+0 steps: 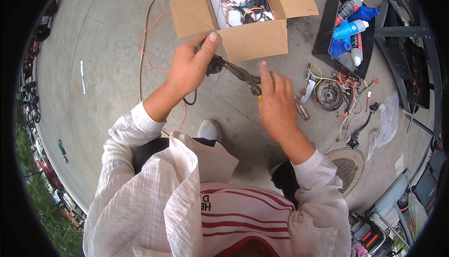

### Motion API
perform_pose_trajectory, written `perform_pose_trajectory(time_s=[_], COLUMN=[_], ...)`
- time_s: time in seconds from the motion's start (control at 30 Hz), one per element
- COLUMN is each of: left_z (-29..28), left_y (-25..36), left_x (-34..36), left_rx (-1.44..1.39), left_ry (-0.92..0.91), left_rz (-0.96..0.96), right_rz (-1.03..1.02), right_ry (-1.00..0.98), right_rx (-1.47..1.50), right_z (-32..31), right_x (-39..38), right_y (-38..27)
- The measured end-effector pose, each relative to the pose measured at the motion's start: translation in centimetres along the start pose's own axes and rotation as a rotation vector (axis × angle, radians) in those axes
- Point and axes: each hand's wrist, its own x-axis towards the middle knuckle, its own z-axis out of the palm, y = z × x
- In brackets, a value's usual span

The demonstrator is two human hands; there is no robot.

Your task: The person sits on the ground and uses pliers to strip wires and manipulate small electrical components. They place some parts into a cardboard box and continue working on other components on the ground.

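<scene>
My left hand is closed around a dark part, with the thumb stretched along its top. Most of that part is hidden by the fingers, so its kind is unclear. A short black cable curves below the same hand. My right hand grips long-nosed pliers, index finger pointing forward. The plier jaws reach up and left to the dark part and seem to touch it. One handle end shows beyond the right side of the hand.
Ahead stands an open cardboard box with wired parts inside. A black bin of bottles is at the right. Near it lie a round hub, loose wires and a clear plastic bag. A yellowish hose runs along the left.
</scene>
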Motion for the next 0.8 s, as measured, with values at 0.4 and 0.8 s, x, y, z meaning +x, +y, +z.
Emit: perform_pose_trajectory(time_s=[0.4, 0.8], left_z=[0.1, 2.8], left_y=[-0.2, -1.5], left_x=[-0.2, -0.3], left_rx=[-0.001, -0.895], left_ry=[-0.096, -0.427], left_rz=[0.025, -0.153], right_rz=[0.047, 0.321], right_ry=[-0.142, -1.06], right_rx=[0.141, 2.395], right_z=[0.4, -0.8], right_x=[-0.6, -1.6], right_y=[0.5, -3.2])
